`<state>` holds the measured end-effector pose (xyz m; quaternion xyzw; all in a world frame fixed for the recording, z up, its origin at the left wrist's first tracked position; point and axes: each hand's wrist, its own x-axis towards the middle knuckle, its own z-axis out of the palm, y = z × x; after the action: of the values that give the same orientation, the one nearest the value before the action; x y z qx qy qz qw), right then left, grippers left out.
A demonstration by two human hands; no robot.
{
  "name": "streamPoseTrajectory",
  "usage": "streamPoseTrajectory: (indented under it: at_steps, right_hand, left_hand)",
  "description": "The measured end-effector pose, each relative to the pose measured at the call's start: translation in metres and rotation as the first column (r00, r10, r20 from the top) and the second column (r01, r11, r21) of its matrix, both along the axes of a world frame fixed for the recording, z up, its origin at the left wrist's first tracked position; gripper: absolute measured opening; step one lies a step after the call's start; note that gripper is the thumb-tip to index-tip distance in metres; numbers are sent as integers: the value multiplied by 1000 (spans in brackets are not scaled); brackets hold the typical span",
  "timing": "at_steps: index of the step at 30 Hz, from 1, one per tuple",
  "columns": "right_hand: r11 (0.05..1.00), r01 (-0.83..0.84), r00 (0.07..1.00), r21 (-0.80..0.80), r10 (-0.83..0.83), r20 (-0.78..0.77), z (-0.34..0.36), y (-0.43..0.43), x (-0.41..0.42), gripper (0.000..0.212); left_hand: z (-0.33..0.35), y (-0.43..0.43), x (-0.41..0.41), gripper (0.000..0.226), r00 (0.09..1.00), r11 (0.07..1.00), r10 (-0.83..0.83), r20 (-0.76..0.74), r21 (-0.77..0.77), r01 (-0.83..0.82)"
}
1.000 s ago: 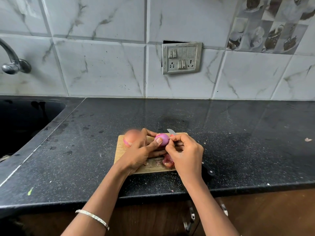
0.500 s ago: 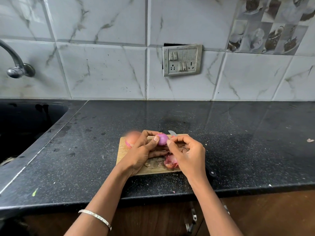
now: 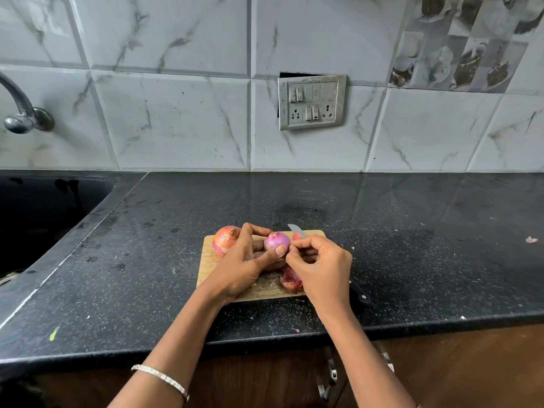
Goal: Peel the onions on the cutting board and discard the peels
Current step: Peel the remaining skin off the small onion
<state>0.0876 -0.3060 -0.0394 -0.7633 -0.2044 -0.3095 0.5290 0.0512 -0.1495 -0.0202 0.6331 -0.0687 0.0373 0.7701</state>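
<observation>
While the left hand [image 3: 245,265] cups a peeled purple onion [image 3: 276,241] above the board [image 3: 210,260], its thumb presses the onion's near side and its other fingers curl around the far side, so the grip is closed on the bulb. Just to the right, the right hand [image 3: 319,265] has its thumb and forefinger pinched together at the onion's right edge; whether a strip of skin lies between them is too small to tell, and the remaining fingers are loosely curled. A 2nd onion [image 3: 225,238], orange-brown with its dry skin on, sits at the board's far left corner, touching the back of the left hand or just beside it. Loose reddish peels [image 3: 290,281] lie on the board's near right part, partly under the right hand. A knife [image 3: 297,230] lies along the board's right side with its blade tip pointing away past the far edge; its dark handle shows on the counter [image 3: 412,245] behind the right wrist. The board rests on the black speckled counter, near its front edge. A sink [image 3: 44,207] is sunk into the counter at the far left, with a tap [image 3: 20,113] on the tiled wall above it. A switch plate [image 3: 312,101] is fixed to the wall behind the board. A thin bangle [image 3: 162,378] circles the left forearm. 1 small scrap [image 3: 530,239] lies on the counter far to the right.
</observation>
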Motion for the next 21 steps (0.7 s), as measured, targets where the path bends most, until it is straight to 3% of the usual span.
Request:
streamPoseTrajectory:
  at_steps: [6,12,21]
  right_hand:
    - [998,11,1000,-57,-9,27,1,1,-1,9]
    - [998,-10,999,-57,12,32,1,1,0,9]
    - [987,-161,976,10,161,-144,1,-2,1,6]
  left_hand:
    - [0,-2,0,45,1000,1000,27,-13,7,-26]
    - [-2,0,4,22,1000,998,-21,-20,-58,20]
    - [-3,2,8,35,999,999,-17,-37,-40,16]
